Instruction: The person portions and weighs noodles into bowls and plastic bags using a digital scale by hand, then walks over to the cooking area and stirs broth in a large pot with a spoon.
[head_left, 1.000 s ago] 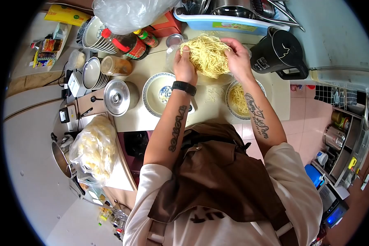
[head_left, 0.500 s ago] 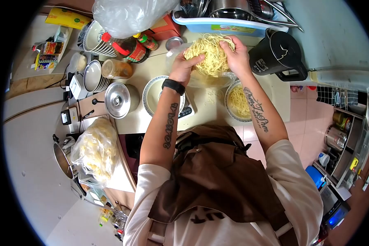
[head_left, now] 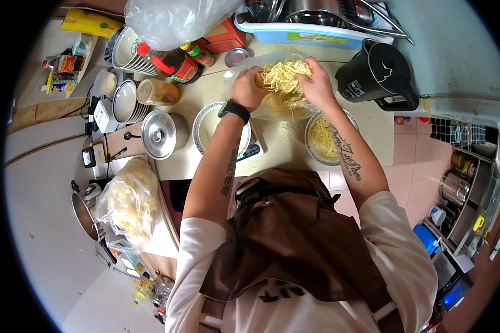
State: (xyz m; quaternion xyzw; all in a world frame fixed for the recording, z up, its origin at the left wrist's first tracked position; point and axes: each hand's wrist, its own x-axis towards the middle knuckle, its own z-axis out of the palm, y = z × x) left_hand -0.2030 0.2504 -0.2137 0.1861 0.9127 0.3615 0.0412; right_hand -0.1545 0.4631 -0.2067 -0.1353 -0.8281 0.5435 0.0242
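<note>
A bundle of yellow noodles (head_left: 284, 77) is held between both hands above a clear plastic bag (head_left: 272, 109). My left hand (head_left: 249, 89) is closed on the bundle's left side, and my right hand (head_left: 318, 83) grips its right side. Some strands hang down into or in front of the bag. Below my right wrist stands a patterned bowl with noodles (head_left: 322, 137) in it, partly covered by the forearm. Another patterned bowl (head_left: 206, 126) rests on a digital scale (head_left: 254, 150), mostly behind my left forearm.
A black electric kettle (head_left: 376, 75) stands to the right. Sauce bottles (head_left: 178, 65), a jar (head_left: 158, 92), stacked bowls (head_left: 129, 102) and a lidded steel pot (head_left: 160, 136) line the left. A blue dish tub (head_left: 316, 36) is at the back. A bulging plastic bag (head_left: 129, 205) lies lower left.
The noodle bundle has come down slightly towards the bag and looks more bunched. My left hand has turned, with its back now facing up; both hands still grip the noodles.
</note>
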